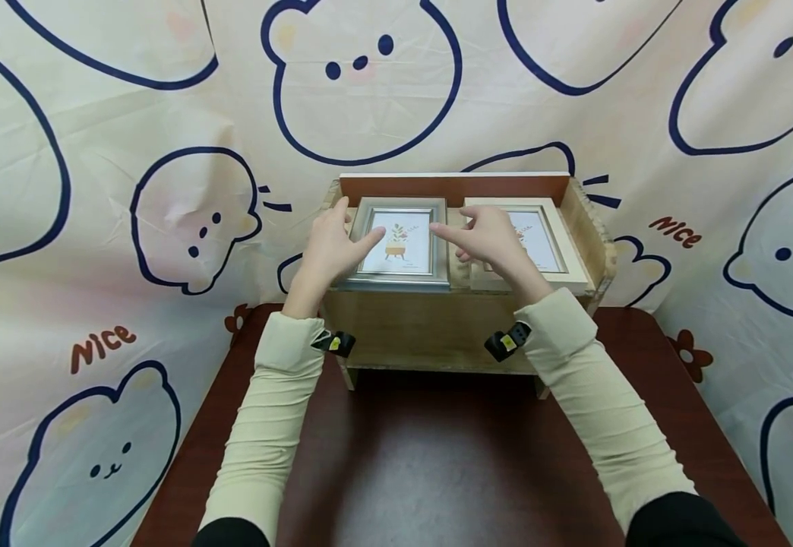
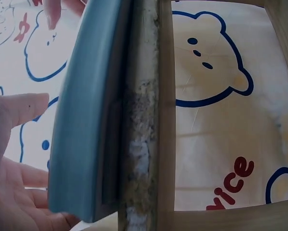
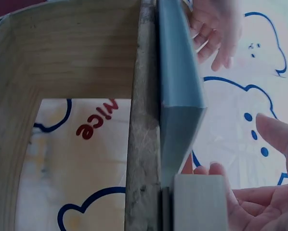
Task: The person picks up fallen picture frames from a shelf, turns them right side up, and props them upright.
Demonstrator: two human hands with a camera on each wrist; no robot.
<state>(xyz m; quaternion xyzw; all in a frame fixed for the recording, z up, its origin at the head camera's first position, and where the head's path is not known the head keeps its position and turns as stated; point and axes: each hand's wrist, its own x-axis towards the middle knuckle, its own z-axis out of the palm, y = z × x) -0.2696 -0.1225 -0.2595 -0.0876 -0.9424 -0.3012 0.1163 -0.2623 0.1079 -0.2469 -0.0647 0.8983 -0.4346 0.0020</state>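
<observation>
A silver-blue picture frame [image 1: 403,284] lies on the top of a wooden stand [image 1: 431,330], showing a potted plant print. At its left edge is the left hand [image 1: 331,247], fingers spread and thumb over the frame; contact cannot be told. Above the gap between this frame and a cream frame [image 1: 570,266] hovers the right hand [image 1: 495,239], thumb and fingers apart, partly covering the cream one. In the left wrist view the hand [image 2: 19,159] is open beside the blue frame edge [image 2: 86,110]. The right wrist view shows open fingers [image 3: 264,202] beyond the cream frame's end [image 3: 200,204].
The stand has a reddish-brown back board [image 1: 451,187] and a raised right side panel [image 1: 588,228]. It stands on a dark brown table [image 1: 396,463]. A cloth with bear drawings [image 1: 362,99] hangs behind and at both sides.
</observation>
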